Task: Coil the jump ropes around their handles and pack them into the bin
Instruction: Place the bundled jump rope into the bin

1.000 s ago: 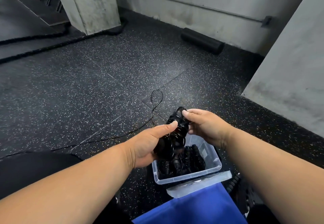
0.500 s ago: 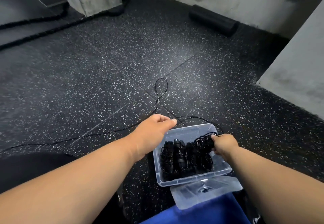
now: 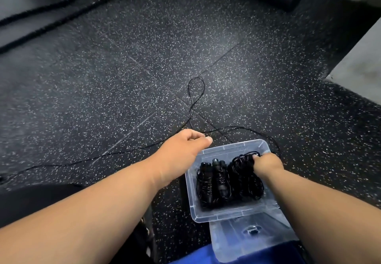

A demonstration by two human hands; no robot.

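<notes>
Two hands were busy in the head view: the right hand [image 3: 267,163] gripped a coiled rope [image 3: 245,173] inside the bin [image 3: 226,215], beside other bundles [image 3: 213,181]. The left hand [image 3: 185,148], fingers curled, reached to the loose rope [image 3: 195,92] on the floor [image 3: 123,67]; whether it pinched it, I couldn't tell. Risk: let go carelessly and the coil could spring open, and that loose rope running past the bin might snag or tangle.

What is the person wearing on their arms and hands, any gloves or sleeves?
Nothing shows. The left hand and right hand are bare, with no gloves, rings, watch or wristband. Both forearms are uncovered all the way to the picture's edge, so no sleeve is in view.
</notes>
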